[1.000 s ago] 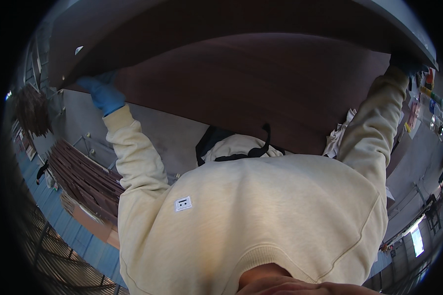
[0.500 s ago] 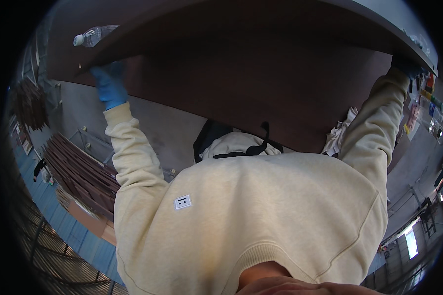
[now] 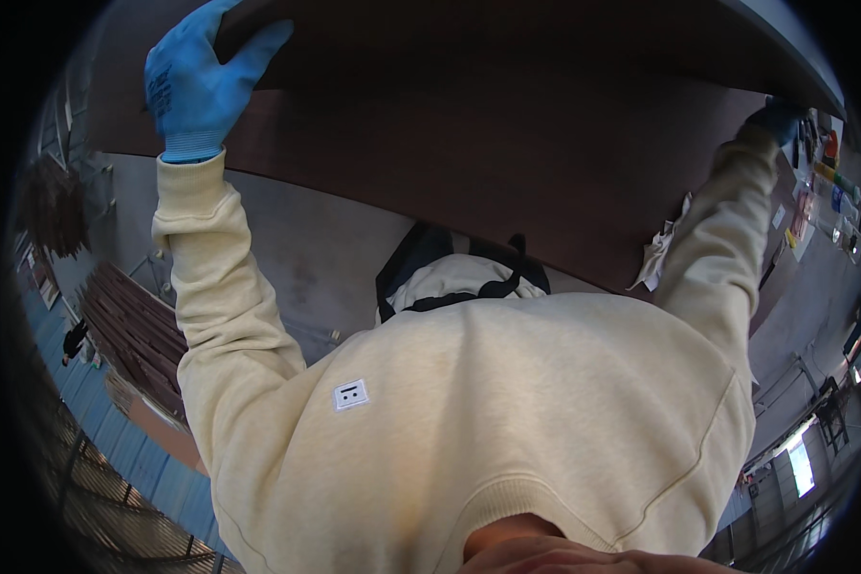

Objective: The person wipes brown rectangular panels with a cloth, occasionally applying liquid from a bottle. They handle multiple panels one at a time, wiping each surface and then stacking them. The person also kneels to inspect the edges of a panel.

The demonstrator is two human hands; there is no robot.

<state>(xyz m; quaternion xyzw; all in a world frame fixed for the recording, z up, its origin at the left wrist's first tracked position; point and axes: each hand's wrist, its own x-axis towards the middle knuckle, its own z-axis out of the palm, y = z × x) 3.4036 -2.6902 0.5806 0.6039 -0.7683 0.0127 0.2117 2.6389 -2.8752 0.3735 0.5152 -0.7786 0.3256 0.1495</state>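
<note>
A large dark brown panel is tilted up in front of me, its underside in shadow. My left hand, in a blue glove, grips its left end, with the thumb spread over the near face and the fingers partly out of view round the edge. At the far right my right hand, gloved in blue too, is closed at the panel's right end; its fingers are mostly hidden in shadow. Below the raised panel lies another flat brown surface, its near edge running in front of my body.
Crumpled white cloth or paper sits by my right forearm. Small tools and clear containers lie beyond my right hand. At the left stand stacked brown panels and another brown bundle.
My left hand has moved up and outward along the panel's left end, and its thumb now shows clearly. The clear bottle at the upper left is no longer visible. My right hand has barely shifted.
</note>
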